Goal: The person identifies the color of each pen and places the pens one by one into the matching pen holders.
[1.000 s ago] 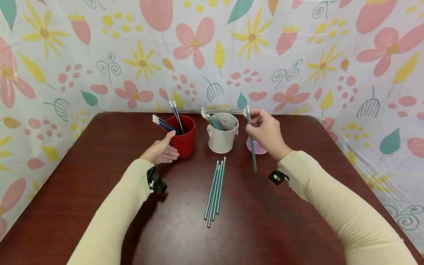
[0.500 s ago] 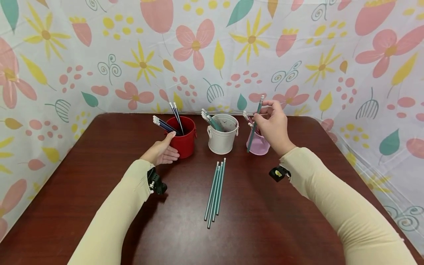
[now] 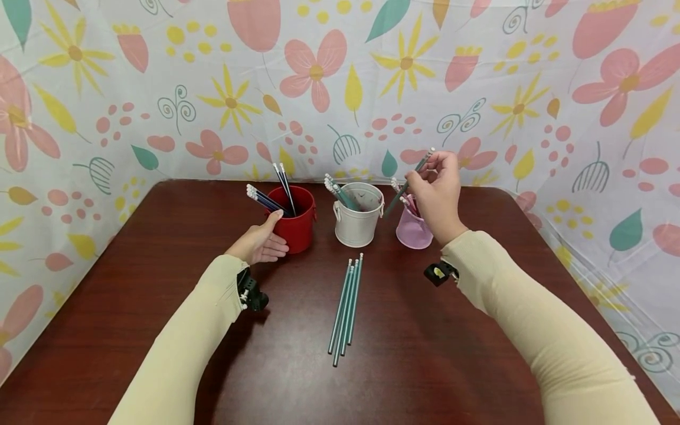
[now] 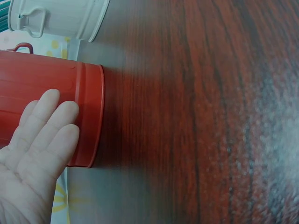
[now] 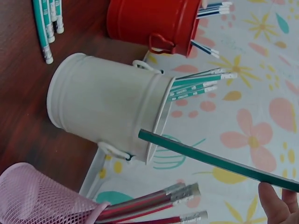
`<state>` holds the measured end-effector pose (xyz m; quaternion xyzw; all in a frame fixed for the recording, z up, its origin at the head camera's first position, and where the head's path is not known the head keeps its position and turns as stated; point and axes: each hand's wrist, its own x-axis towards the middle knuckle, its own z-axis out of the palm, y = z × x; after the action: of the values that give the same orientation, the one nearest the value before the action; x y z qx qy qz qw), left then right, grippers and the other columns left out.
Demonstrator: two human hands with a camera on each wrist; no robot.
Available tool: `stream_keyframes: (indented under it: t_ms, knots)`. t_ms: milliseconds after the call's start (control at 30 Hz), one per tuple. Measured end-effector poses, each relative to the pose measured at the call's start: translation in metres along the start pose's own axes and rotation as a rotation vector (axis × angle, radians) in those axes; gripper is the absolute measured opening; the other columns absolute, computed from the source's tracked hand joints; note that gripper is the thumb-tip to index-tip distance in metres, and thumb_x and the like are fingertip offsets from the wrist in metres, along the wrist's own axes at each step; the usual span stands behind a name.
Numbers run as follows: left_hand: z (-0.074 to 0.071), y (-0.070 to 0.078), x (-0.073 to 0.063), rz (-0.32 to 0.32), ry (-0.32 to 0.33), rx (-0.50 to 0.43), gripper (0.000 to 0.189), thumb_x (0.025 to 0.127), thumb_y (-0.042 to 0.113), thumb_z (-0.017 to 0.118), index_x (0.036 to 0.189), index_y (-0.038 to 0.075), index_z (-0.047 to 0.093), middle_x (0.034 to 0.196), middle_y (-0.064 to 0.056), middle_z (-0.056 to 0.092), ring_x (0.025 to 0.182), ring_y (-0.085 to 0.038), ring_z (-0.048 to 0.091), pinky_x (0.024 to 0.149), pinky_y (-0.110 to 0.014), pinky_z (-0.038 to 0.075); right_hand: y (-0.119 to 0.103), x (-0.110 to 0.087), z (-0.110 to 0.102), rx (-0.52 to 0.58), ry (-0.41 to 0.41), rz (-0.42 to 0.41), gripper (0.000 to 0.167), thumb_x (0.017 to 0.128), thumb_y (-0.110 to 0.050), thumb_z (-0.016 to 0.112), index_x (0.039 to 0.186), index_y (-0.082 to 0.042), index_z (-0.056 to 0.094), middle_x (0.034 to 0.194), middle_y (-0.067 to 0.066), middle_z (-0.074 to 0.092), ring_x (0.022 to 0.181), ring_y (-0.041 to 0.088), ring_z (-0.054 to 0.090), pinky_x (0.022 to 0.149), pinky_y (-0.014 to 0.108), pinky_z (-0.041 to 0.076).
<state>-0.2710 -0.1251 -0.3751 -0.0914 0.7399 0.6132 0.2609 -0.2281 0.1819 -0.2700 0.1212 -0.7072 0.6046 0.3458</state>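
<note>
My right hand pinches a green pencil near its eraser end, above the pink mesh cup. The pencil slants down to the left; its lower end is close to the white bucket's rim. Several green pencils lean inside that white bucket. Against the side of the red bucket rests my left hand, fingers straight and thumb up at the rim. Dark blue pencils stick out of the red bucket. Pink-red pencils stand in the mesh cup.
Several green pencils lie side by side on the brown table, in front of the white bucket. A flower-patterned cloth hangs directly behind the table and along its sides.
My right hand has lifted the green pencil and tilted it, swinging its lower end left from in front of the pink cup toward the white bucket. The left hand stays in place.
</note>
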Motion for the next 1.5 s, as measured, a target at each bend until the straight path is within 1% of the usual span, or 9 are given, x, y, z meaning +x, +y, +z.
stream_keyframes:
  t_ms: [300,433,667,767,867,967,1133,1333,1500]
  knots:
    - [-0.001,0.000,-0.001,0.005,-0.010,0.003,0.087,0.093,0.064,0.036,0.128,-0.013,0.050,0.118,-0.024,0.063,0.106,-0.031,0.063,0.097,-0.041,0.046,0.000,0.006,0.018,0.074,0.016,-0.015,0.030,0.086,0.013,0.056,0.092,-0.011,0.039,0.086,0.001,0.042,0.068,0.008,0.048,0.061,0.016,0.046]
    - [-0.001,-0.001,-0.001,0.005,-0.005,0.002,0.086,0.093,0.064,0.036,0.127,-0.013,0.050,0.114,-0.022,0.065,0.108,-0.033,0.062,0.097,-0.042,0.046,0.002,0.007,0.025,0.085,0.000,-0.028,0.030,0.086,0.015,0.056,0.093,-0.009,0.040,0.088,0.000,0.042,0.071,0.008,0.050,0.066,0.018,0.050]
    - [0.000,-0.001,-0.001,0.023,0.001,-0.008,0.085,0.093,0.063,0.036,0.124,-0.014,0.052,0.096,-0.015,0.069,0.100,-0.030,0.065,0.094,-0.042,0.048,0.013,0.001,0.034,-0.056,-0.062,-0.091,0.025,0.086,0.013,0.060,0.103,0.005,0.043,0.089,-0.003,0.045,0.078,0.002,0.051,0.072,0.015,0.046]
    - [0.000,-0.002,0.000,0.025,0.003,-0.007,0.084,0.093,0.063,0.036,0.124,-0.014,0.052,0.095,-0.014,0.069,0.100,-0.029,0.066,0.094,-0.042,0.048,0.018,-0.004,0.037,-0.101,-0.094,-0.112,0.026,0.086,0.013,0.061,0.106,0.011,0.044,0.090,0.001,0.047,0.079,0.000,0.050,0.071,0.015,0.042]
    - [0.000,-0.002,0.000,0.025,0.002,-0.009,0.085,0.093,0.063,0.036,0.124,-0.014,0.052,0.097,-0.015,0.069,0.101,-0.030,0.065,0.094,-0.042,0.048,0.023,-0.008,0.040,-0.132,-0.121,-0.114,0.026,0.087,0.012,0.060,0.108,0.012,0.045,0.090,0.010,0.051,0.079,0.000,0.051,0.069,0.015,0.041]
    - [0.000,-0.002,0.000,0.027,0.003,-0.011,0.085,0.093,0.063,0.036,0.125,-0.014,0.052,0.100,-0.017,0.069,0.102,-0.031,0.065,0.094,-0.042,0.048,0.028,-0.011,0.042,-0.167,-0.145,-0.129,0.024,0.086,0.012,0.061,0.107,0.010,0.047,0.089,0.018,0.057,0.079,0.008,0.057,0.068,0.014,0.041]
    - [0.000,-0.002,-0.001,0.023,0.001,-0.011,0.085,0.092,0.064,0.037,0.125,-0.014,0.051,0.108,-0.020,0.067,0.106,-0.033,0.063,0.094,-0.042,0.048,0.039,-0.019,0.041,-0.192,-0.217,-0.160,0.022,0.084,0.013,0.062,0.104,0.011,0.052,0.089,0.026,0.065,0.080,0.033,0.065,0.069,0.010,0.043]
    - [-0.001,-0.002,0.000,0.012,0.002,0.001,0.085,0.093,0.063,0.036,0.126,-0.014,0.051,0.114,-0.023,0.065,0.107,-0.033,0.062,0.095,-0.042,0.047,0.054,-0.026,0.040,-0.213,-0.236,-0.111,0.023,0.081,0.015,0.064,0.103,0.012,0.057,0.090,0.027,0.067,0.082,0.037,0.066,0.071,0.008,0.044]
    - [0.000,0.000,-0.002,0.010,0.005,0.008,0.085,0.092,0.064,0.036,0.125,-0.013,0.052,0.117,-0.023,0.063,0.109,-0.034,0.061,0.095,-0.041,0.047,0.063,-0.030,0.040,-0.245,-0.272,-0.092,0.021,0.082,0.012,0.065,0.102,0.013,0.060,0.092,0.028,0.067,0.086,0.037,0.067,0.078,0.030,0.055]
